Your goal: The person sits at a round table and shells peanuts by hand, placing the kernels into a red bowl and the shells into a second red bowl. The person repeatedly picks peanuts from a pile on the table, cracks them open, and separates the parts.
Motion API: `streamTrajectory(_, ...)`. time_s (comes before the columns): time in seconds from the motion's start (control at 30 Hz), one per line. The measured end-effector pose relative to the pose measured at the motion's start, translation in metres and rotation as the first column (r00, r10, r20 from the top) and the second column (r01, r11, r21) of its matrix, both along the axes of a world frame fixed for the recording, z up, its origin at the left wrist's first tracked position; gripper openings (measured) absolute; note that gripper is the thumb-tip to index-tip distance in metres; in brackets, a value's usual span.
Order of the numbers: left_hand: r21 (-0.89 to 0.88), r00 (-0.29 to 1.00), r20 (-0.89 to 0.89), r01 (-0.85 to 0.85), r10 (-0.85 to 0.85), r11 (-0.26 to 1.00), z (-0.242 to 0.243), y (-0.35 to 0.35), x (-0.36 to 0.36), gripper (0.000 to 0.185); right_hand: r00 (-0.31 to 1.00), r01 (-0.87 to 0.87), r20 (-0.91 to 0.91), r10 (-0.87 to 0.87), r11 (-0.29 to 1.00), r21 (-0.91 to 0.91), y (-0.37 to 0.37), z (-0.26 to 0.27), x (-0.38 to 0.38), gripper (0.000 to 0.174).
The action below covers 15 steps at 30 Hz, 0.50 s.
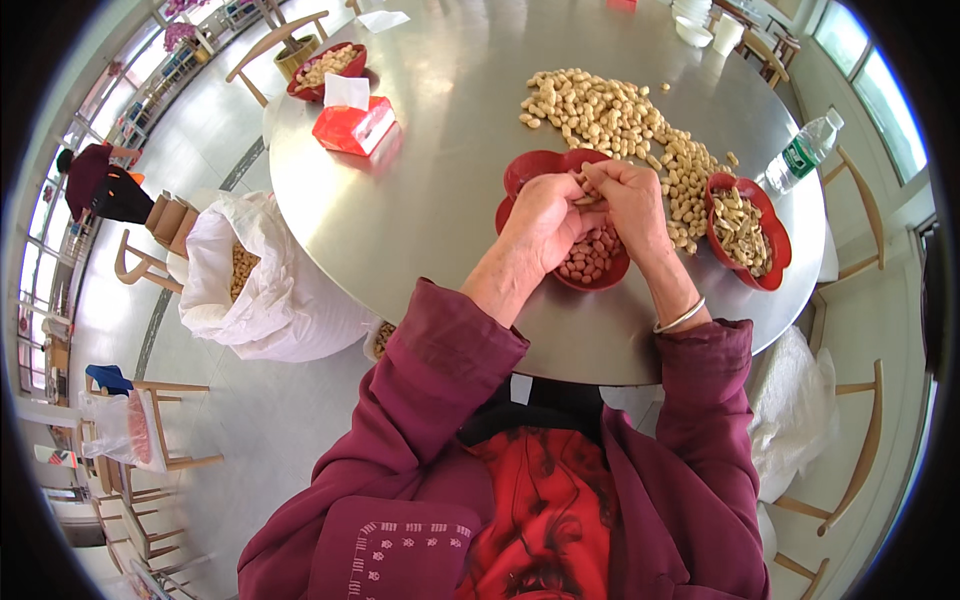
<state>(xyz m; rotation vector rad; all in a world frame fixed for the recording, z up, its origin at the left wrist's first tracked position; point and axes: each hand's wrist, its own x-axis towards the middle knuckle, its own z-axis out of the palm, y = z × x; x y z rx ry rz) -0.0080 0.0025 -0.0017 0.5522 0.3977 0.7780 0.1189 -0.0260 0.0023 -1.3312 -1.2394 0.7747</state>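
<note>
Above a red flower-shaped bowl [525, 174], my left hand [541, 219] and my right hand [630, 202] meet at the fingertips. Both pinch a peanut in its shell [587, 196], partly hidden by the fingers. Pink-skinned shelled peanuts [591, 259] lie in the bowl below. Behind my hands a long heap of unshelled peanuts [600, 112] spreads over the metal tabletop. To the right of my right hand, a second red bowl [777, 238] is filled with broken peanut shells [739, 229].
A round metal table [420, 217] carries a red tissue box [356, 126], a red bowl of peanuts [328, 69] and a water bottle [804, 154]. A white sack of peanuts [289, 300] stands at left. Wooden chairs [862, 450] flank the table. Another person [97, 184] bends over farther left.
</note>
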Motion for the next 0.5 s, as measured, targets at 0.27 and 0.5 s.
streamTrajectory(0.27,0.015,0.998,0.053,-0.033,0.032,0.999,0.012,-0.007,-0.004,0.022,0.993,-0.027,-0.111,0.03,0.999,0.026,-0.007,0.016,0.001,0.017)
streamTrajectory(0.5,0.063,0.999,-0.031,-0.033,0.035,0.998,0.011,-0.006,-0.005,0.019,0.998,-0.068,0.006,0.068,0.992,0.104,-0.007,0.016,0.009,0.016)
